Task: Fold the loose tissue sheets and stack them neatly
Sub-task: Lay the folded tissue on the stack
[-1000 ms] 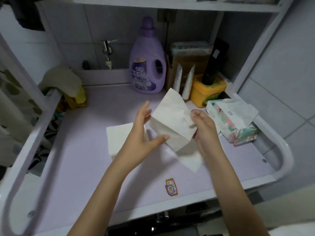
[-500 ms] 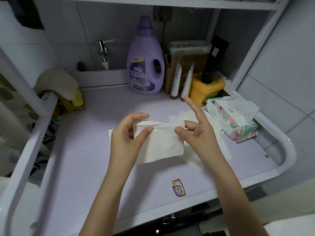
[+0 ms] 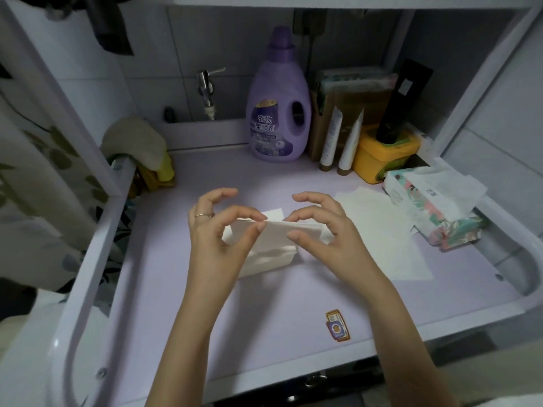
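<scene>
Mid-frame over the lilac counter (image 3: 205,318), my left hand (image 3: 217,236) and right hand (image 3: 329,233) pinch the top crease of the soft white folded tissue sheet (image 3: 273,248); it is light and tears easily.

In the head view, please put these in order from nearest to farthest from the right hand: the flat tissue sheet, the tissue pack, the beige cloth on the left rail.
1. flat tissue sheet, lying just right of the right hand.
2. tissue pack, farther to the right, behind the sheet.
3. beige cloth, far across, at the back left.
</scene>
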A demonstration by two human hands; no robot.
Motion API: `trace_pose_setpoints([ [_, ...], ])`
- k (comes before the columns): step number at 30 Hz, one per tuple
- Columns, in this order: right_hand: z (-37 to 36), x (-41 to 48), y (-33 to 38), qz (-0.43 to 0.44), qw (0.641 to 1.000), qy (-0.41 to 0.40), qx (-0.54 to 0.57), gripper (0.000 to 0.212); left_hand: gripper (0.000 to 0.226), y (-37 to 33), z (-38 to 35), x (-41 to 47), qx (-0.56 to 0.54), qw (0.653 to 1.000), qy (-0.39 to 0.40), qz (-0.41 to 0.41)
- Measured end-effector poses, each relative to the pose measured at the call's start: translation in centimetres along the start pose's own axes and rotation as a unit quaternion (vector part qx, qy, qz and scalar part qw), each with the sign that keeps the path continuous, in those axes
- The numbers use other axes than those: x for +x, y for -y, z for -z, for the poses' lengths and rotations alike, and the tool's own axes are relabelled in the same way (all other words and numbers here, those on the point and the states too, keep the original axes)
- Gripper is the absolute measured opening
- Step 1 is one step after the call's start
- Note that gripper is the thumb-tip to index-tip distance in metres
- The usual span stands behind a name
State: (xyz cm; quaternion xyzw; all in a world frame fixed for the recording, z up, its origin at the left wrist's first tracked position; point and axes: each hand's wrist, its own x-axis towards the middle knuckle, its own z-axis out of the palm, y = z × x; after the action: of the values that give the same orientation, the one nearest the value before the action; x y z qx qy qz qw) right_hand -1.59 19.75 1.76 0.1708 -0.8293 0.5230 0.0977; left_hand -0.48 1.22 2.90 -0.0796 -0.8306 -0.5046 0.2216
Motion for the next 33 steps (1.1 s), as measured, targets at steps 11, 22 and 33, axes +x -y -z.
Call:
trace_pose_setpoints([
  [11,-1.5,0.8,0.6,-0.028,0.989,-0.068,0.132,0.014,0.019,0.1,0.7,-0.1,-0.132,0.987,0.018,0.088],
  [22,-3.8,2.1,-2.9,-0.227,0.951,-0.09,0.187,0.015,0.016,4.2,-0.5,-0.5,-0.147,0.942,-0.063,0.294],
  [33,-5.7,3.3,-5.2,-0.209,0.972,-0.106,-0.026,0.021,0.019,6.5,-0.6,-0.7,-0.07,0.947,-0.072,0.306],
])
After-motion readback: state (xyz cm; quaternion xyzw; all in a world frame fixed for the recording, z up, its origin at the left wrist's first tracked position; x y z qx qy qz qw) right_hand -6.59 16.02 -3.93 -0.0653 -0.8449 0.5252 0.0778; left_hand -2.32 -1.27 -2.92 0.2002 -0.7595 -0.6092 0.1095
